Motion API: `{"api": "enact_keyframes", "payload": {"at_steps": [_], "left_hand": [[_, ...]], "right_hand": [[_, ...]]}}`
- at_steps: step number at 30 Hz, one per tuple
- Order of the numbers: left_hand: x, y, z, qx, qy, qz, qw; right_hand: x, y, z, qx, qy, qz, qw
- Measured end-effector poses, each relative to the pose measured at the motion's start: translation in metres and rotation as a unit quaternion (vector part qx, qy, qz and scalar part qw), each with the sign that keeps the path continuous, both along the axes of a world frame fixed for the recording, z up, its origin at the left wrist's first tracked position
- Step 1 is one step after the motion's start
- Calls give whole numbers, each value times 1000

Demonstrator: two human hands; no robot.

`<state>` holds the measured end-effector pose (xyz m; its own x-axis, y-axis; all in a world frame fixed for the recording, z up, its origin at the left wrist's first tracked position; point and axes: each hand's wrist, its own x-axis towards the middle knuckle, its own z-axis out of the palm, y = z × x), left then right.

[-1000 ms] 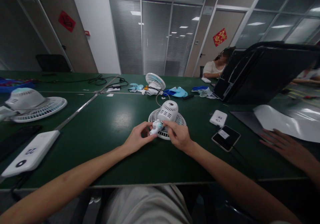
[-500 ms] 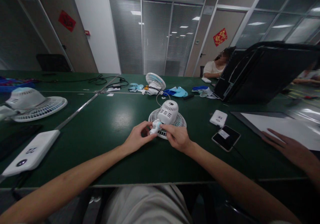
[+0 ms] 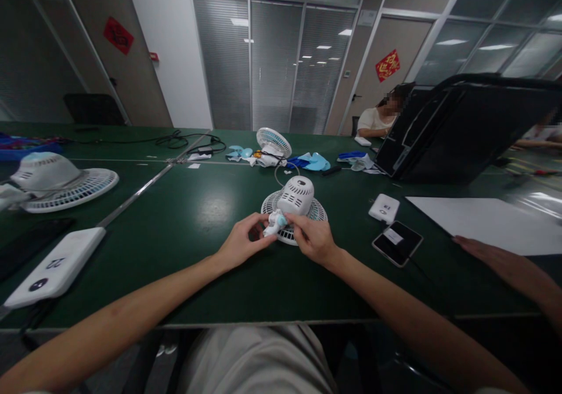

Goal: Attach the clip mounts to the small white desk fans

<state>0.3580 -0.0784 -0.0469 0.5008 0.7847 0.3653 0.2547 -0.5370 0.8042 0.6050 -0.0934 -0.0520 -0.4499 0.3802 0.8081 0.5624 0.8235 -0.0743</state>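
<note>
A small white fan lies face down on the green table, its slotted motor housing [image 3: 297, 195] upward and its round grille [image 3: 317, 209] against the tabletop. At its near side is a white clip-like bracket [image 3: 273, 224] with a light blue knob [image 3: 281, 221]. Thumb and fingers of my left hand [image 3: 246, 236] close around the bracket from the left. From the right, my right hand [image 3: 317, 240] has its index fingertip at the knob, the other fingers curled; its thumb is mostly hidden.
A second fan [image 3: 273, 142] stands behind among light blue blades [image 3: 317, 161]; a third fan [image 3: 79, 189] lies left. Power banks [image 3: 57, 268], a phone [image 3: 397, 243] and a black case [image 3: 465, 130] surround me. At right a co-worker's hand [image 3: 500, 259] touches a white sheet [image 3: 496, 221].
My right fingertip shifts slightly back and forth at the knob, while my left hand stays on the bracket. At right, the co-worker's white sheet has gone from curled to flat.
</note>
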Motion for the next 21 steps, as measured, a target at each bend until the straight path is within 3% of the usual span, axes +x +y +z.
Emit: {"api": "enact_keyframes", "payload": {"at_steps": [6, 21], "left_hand": [[0, 2, -2, -2, -1, 1, 1000], [0, 1, -2, -7, 2, 4, 1000]], "right_hand": [[-4, -4, 1, 32, -7, 44, 999], [-5, -4, 4, 28, 12, 18, 999]]}}
